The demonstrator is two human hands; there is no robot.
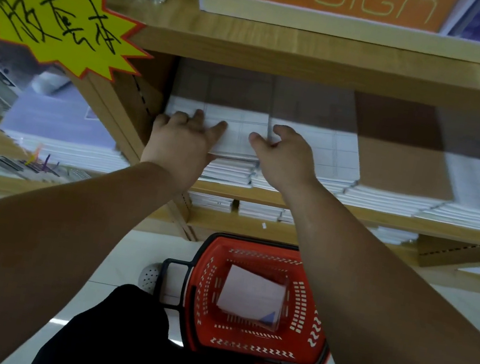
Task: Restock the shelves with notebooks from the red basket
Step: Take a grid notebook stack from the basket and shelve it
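Head view, looking down into a pale wood-grain shelf bay [317,55]; both bare hands reach onto flat stacks of thin white notebooks. Left hand [184,137] lies spread and flat on the top white grid-ruled notebook [239,139], fingers straight, thumb pressing its cover. Right hand [286,154] is close beside it, apart from the left, thumb on the same cover; its fingers bend over the seam with the next stack, and I cannot tell whether they grip anything. That top notebook sits slightly forward of the stack beneath; further right is a stack with matte brown kraft covers [400,164]. Red slotted plastic basket [306,307] stands on the glossy pale floor below the arms; a white rectangular notebook with a blue corner [251,295] lies tilted inside it. Upper left, a yellow starburst card sign [47,16] with black handwriting.
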